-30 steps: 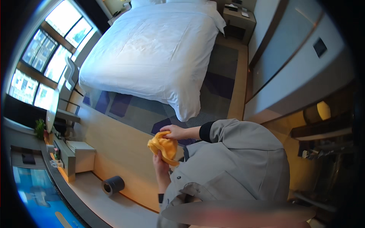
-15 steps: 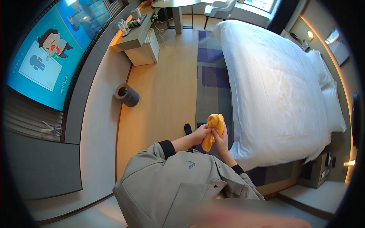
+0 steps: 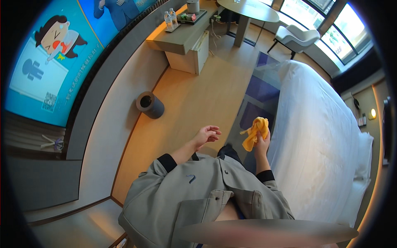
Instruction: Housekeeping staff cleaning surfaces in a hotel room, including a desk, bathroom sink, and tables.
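A crumpled yellow cloth [image 3: 255,133] is bunched in my right hand [image 3: 262,144], whose fingers are wrapped round it beside the edge of the bed. One loose corner of the cloth sticks out toward the left. My left hand [image 3: 206,136] is apart from it, held over the wooden floor with its fingers loosely curved and nothing in them. Grey sleeves with black cuffs cover both forearms down to near the wrists.
On the right stands a bed [image 3: 318,140] with white bedding. A dark round bin [image 3: 151,106] is by the left wall, below a large screen [image 3: 53,62]. Farther off are a desk [image 3: 178,43] with bottles [image 3: 170,18], a round table [image 3: 252,10] and a pale chair [image 3: 295,37].
Both hands were on the yellow cloth. My left hand has let go and moved left, while the right keeps the cloth and has shifted right. The view has turned.
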Tool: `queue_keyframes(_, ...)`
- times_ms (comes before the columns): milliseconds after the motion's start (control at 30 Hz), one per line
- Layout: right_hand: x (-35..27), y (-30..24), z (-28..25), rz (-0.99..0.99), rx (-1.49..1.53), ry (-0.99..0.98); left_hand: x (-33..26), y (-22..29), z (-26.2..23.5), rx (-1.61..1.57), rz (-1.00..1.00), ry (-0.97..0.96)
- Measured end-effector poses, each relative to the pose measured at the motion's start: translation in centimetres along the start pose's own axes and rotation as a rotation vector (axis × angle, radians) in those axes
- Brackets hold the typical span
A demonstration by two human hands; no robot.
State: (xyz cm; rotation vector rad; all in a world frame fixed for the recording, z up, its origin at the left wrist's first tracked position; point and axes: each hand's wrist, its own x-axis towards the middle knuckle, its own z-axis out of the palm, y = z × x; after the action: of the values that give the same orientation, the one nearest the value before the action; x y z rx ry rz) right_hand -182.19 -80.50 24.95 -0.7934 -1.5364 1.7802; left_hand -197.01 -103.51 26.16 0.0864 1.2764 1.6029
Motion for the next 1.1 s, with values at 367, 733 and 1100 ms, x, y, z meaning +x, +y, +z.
queue_keyframes(367,36.2,5.2,22.3,-0.091,-0.397,-0.542,15.2,13.2,-9.1,-0.331,0.215,0.509)
queue_keyframes(733,61.7,15.0,58.5,-0.448,-0.723,-0.788,24.2,13.1,-24.1,-0.792,0.199,0.976)
queue_keyframes(1100,52.7,27.3,74.0,-0.736,-0.833,-1.157,30.3,20.2,-29.4,-0.914,0.071,1.105)
